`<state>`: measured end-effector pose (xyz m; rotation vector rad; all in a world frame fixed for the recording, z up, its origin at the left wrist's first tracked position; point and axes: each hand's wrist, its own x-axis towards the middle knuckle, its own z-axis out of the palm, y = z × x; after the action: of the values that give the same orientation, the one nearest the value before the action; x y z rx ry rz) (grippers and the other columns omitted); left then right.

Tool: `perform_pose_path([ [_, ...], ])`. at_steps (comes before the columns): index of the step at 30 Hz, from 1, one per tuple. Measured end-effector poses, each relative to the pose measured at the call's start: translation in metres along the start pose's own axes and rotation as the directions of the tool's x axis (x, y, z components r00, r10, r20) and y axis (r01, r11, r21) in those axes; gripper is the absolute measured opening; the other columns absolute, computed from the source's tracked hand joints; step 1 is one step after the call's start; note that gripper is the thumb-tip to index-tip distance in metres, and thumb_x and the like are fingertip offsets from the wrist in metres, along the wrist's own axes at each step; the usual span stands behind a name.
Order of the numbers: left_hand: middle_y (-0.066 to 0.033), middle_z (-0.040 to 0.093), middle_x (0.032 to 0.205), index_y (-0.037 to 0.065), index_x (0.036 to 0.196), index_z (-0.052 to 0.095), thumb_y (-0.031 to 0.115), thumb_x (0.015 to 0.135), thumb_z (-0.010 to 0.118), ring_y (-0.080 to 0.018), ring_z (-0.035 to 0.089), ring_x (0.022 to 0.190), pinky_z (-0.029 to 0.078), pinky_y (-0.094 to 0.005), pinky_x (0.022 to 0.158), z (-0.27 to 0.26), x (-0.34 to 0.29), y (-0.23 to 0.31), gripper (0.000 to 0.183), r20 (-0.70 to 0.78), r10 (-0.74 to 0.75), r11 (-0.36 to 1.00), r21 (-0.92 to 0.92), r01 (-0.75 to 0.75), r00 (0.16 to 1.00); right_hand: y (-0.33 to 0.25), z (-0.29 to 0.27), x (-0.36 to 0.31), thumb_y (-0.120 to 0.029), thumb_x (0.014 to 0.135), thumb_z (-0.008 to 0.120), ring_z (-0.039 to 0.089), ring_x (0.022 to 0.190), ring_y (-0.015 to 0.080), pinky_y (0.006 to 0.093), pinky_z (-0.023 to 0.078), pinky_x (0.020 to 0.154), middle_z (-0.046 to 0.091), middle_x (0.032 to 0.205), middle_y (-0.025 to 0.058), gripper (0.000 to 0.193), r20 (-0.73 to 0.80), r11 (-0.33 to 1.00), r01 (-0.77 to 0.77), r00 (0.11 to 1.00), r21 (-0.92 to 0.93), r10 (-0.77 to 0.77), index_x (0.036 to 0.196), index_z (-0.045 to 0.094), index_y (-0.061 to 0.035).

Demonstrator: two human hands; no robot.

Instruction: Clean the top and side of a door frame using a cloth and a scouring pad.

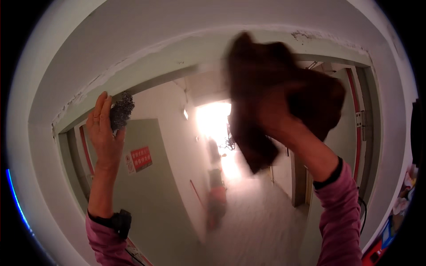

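Well, the left hand (104, 135) pinches a scourer (122, 111) near the frame's (177, 74) upper left corner; the right hand (277, 110) clutches a cloth (253, 66) (blurred) before its top edge. Loosened fingers might drop either; hard rubbing might scratch.

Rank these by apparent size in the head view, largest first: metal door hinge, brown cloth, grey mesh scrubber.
1. Brown cloth, though motion-blurred
2. Grey mesh scrubber
3. Metal door hinge

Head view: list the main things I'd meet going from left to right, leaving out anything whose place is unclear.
Left hand, metal scrubber, red sign, bicycle, brown cloth, door hinge.
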<state>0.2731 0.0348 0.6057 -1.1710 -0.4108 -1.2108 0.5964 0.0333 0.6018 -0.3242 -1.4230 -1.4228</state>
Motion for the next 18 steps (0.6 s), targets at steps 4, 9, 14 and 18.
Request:
perform_pose_path([
  [4, -0.0142, 0.048, 0.117, 0.002, 0.111, 0.049, -0.005, 0.058, 0.066, -0.0274, 0.050, 0.098, 0.040, -0.0352, 0.081, 0.008, -0.002, -0.008, 0.056, -0.059, 0.046, 0.999, 0.004, -0.045, 0.997, -0.050, 0.030, 0.059, -0.013, 0.068, 0.054, 0.048, 0.092, 0.0269, 0.0336, 0.035, 0.083, 0.051, 0.093, 0.0151, 0.018, 0.015, 0.957, 0.210, 0.976, 0.198, -0.217, 0.085, 0.053, -0.0048],
  [9, -0.0128, 0.046, 0.121, 0.003, 0.117, 0.045, 0.005, 0.073, 0.061, -0.0258, 0.047, 0.107, 0.040, -0.0357, 0.087, 0.022, -0.004, -0.011, 0.047, -0.086, 0.126, 0.992, 0.017, -0.125, 0.988, -0.075, -0.012, 0.089, -0.013, 0.058, 0.058, 0.049, 0.085, 0.0243, 0.0327, 0.037, 0.071, 0.054, 0.069, 0.0100, 0.011, 0.032, 0.862, 0.441, 0.886, 0.250, -0.463, 0.058, 0.056, -0.0022],
  [14, -0.0147, 0.043, 0.124, 0.001, 0.120, 0.043, 0.004, 0.070, 0.061, -0.0281, 0.043, 0.112, 0.037, -0.0361, 0.088, 0.011, -0.014, -0.012, 0.053, -0.054, 0.090, 0.990, 0.117, -0.083, 0.994, -0.029, -0.038, 0.046, -0.006, 0.075, 0.054, 0.054, 0.080, 0.0210, 0.0274, 0.045, 0.070, 0.055, 0.078, 0.0079, 0.018, 0.145, 0.342, -0.097, 0.982, 0.935, -0.118, 0.090, 0.050, 0.0014],
  [18, -0.0136, 0.039, 0.128, 0.001, 0.124, 0.037, -0.004, 0.069, 0.054, -0.0275, 0.039, 0.116, 0.035, -0.0349, 0.091, 0.043, -0.021, -0.019, 0.058, -0.102, 0.011, 0.993, -0.115, -0.023, 0.995, 0.073, -0.072, -0.001, -0.021, 0.077, 0.049, 0.053, 0.081, 0.0226, 0.0292, 0.044, 0.070, 0.048, 0.097, 0.0120, 0.037, 0.049, 0.995, 0.081, 0.995, 0.064, -0.084, 0.108, 0.041, -0.0029],
])
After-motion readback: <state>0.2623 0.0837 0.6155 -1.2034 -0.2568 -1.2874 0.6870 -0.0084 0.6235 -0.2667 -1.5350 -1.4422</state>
